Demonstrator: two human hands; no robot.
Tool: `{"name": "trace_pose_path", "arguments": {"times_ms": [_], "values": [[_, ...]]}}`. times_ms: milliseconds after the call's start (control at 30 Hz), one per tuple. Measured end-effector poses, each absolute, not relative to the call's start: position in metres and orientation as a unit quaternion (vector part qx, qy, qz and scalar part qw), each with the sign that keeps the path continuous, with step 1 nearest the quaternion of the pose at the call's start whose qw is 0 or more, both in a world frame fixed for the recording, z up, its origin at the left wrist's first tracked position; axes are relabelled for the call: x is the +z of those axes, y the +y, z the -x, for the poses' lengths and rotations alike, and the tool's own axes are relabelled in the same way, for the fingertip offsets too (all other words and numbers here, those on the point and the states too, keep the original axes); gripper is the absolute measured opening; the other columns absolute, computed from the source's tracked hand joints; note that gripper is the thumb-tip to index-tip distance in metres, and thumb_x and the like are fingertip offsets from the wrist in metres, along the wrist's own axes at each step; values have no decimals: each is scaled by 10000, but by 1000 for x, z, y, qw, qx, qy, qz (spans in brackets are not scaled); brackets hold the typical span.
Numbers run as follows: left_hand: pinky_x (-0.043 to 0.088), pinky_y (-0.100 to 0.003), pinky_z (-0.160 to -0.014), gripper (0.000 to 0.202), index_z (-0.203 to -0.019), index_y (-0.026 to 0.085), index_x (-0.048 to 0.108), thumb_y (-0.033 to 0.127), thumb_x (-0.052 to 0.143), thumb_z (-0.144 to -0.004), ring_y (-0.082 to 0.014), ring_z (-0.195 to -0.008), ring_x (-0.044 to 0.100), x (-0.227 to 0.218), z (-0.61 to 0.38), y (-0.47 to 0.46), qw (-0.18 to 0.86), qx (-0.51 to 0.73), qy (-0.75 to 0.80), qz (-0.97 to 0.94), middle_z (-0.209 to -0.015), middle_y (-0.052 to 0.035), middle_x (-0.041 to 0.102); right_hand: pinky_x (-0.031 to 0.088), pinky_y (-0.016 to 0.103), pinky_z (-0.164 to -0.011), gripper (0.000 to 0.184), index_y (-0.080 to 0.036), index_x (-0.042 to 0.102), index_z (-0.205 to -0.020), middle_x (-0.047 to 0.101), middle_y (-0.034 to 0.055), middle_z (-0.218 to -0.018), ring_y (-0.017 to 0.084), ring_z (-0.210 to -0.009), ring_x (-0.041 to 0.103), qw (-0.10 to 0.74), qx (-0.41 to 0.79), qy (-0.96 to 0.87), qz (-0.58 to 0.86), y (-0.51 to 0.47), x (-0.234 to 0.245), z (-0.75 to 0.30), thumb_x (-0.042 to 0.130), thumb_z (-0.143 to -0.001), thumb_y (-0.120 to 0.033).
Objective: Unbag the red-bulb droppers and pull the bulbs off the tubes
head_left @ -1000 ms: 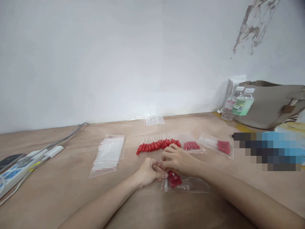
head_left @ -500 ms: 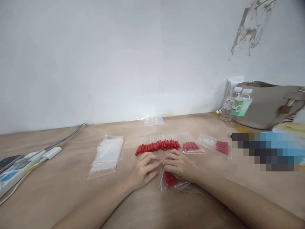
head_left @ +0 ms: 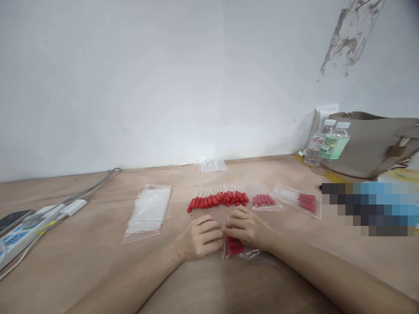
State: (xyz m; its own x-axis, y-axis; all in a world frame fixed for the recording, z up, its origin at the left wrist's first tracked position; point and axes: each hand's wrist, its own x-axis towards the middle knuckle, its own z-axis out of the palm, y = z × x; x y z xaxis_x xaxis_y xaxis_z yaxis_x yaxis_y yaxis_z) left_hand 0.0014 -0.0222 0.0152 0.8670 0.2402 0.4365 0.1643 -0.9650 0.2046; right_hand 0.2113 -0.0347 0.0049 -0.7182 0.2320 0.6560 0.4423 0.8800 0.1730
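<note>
The table's (head_left: 183, 288) far edge meets the wall (head_left: 163, 87); its near edge is out of view. A broad stretch of tabletop separates the power strip (head_left: 19, 242) from the stack of bags (head_left: 149, 213), and a narrower one parts that stack from the left hand (head_left: 203, 237). Ahead of both hands, the row of sticks (head_left: 218, 198) lies close; two filled bags (head_left: 263, 199) (head_left: 307, 203) follow on its right.

The bag (head_left: 242, 252) lies flat on the table under the right hand (head_left: 247, 226), clear and wrinkled, catching the light, with red ends (head_left: 235, 246) packed together at its left. The right hand's fingers curl over it; the left's are bent beside its left edge. Whether either grips the film cannot be told.
</note>
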Motion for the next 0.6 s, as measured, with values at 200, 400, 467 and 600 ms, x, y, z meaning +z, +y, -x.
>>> {"name": "trace_pose_path", "arguments": {"times_ms": [200,400,467,600], "values": [[391,-401,-947,234,-859,246,639,167,419,-868,-166,-959,579,22,0,-19,116,175,117,-971,-931,-48,676,338,279,-736,220,-182,568,-759,633,6,-801,105,-771,469,308,-161,-921,179,-31,5,-211,389,-872,-120],[402,-369,-948,245,-901,197,627,141,390,-874,-157,-966,579,16,3,-15,98,193,78,-973,-968,-82,661,342,297,-788,210,-189,558,-786,634,3,-805,115,-823,491,266,-143,-937,176,-30,6,-214,376,-874,-131],[411,-365,-934,243,-887,195,625,143,388,-873,-161,-968,575,15,6,-13,101,215,77,-968,-952,-85,661,344,294,-800,196,-194,555,-830,637,7,-838,113,-852,495,271,-121,-936,187,-31,9,-218,375,-875,-131],[407,-360,-931,254,-872,186,617,136,368,-869,-177,-1030,539,17,11,-9,92,217,91,-967,-944,-93,656,363,289,-803,210,-192,546,-860,627,28,-936,113,-888,503,310,-55,-926,209,-35,17,-221,352,-875,-113]]}}
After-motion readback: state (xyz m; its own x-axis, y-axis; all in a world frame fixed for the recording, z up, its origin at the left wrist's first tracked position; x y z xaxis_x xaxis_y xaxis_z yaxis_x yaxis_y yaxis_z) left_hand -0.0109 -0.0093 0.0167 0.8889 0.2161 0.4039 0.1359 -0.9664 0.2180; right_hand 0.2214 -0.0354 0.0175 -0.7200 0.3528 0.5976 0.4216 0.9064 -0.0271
